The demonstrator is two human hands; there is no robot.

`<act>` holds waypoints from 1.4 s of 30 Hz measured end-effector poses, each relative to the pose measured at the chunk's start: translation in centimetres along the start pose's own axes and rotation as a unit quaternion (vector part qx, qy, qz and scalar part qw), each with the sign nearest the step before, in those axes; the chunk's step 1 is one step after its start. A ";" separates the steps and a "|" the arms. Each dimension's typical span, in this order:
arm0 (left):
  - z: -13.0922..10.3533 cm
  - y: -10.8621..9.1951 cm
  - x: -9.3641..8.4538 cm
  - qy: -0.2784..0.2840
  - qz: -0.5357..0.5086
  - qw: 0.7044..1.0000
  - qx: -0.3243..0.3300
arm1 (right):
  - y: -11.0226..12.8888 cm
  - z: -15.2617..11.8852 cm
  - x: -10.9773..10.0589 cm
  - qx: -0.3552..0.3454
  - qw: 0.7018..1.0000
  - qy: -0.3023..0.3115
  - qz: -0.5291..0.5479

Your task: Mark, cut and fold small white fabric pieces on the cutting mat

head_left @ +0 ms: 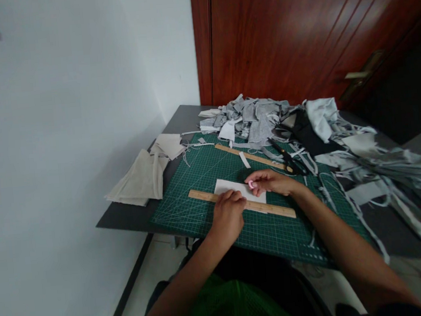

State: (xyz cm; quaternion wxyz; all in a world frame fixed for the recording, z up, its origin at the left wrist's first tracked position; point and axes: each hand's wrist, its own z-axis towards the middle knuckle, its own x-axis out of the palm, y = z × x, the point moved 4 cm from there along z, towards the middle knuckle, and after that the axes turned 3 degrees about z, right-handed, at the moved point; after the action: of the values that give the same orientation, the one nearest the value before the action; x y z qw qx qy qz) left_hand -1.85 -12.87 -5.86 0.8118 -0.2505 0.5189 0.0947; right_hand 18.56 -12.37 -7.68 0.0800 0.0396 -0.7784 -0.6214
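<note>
Pale rectangular piece (246, 192), smooth and plain, lies on the green mat (197, 176) beneath a wooden ruler (274, 209); my left hand (227, 213) rests bent-fingered there, grip unclear, while my right hand (273, 182) pinches a small pink object (251, 184).

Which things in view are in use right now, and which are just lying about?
In use, it seems:
light-wood ruler, under the left hand
white rectangular sheet, beneath that ruler
small pink object, in the right hand
green gridded cutting mat, underneath

Apparently lying about:
second light-wood ruler
black metal scissors
grey-and-white fabric scraps
folded cream fabric
</note>
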 end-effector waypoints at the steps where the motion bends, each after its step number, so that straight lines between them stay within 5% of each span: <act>1: 0.1 0.2 0.0 -0.005 -0.014 1.000 -0.002 | 0.1 0.1 0.0 -0.020 1.000 -0.013 -0.001; 8: 0.6 2.1 0.2 -0.025 -0.123 0.992 -0.021 | -0.1 -1.6 0.4 -0.164 0.962 -0.211 -0.054; 15: 0.9 2.3 0.1 0.010 -0.102 0.995 -0.013 | -1.6 -7.4 3.6 -0.161 0.930 -0.303 -0.132; 20: 1.0 1.9 0.0 0.014 -0.066 0.998 -0.003 | -1.5 -10.7 6.2 -0.171 0.895 -0.321 -0.260; 28: 1.1 2.0 0.0 0.003 -0.063 0.998 -0.004 | -3.2 -12.5 7.8 -0.213 0.748 -0.346 -0.524; 42: 1.3 3.0 1.0 -0.014 -0.153 0.988 -0.023 | -2.8 -12.5 9.4 -0.204 0.657 -0.331 -0.646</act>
State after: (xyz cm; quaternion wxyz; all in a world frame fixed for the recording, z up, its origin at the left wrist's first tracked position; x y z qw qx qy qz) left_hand -1.58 -9.71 -7.25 0.8181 -0.3442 0.4604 -0.0151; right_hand 11.34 -26.50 -6.98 -0.5981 0.3066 -0.3859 -0.6319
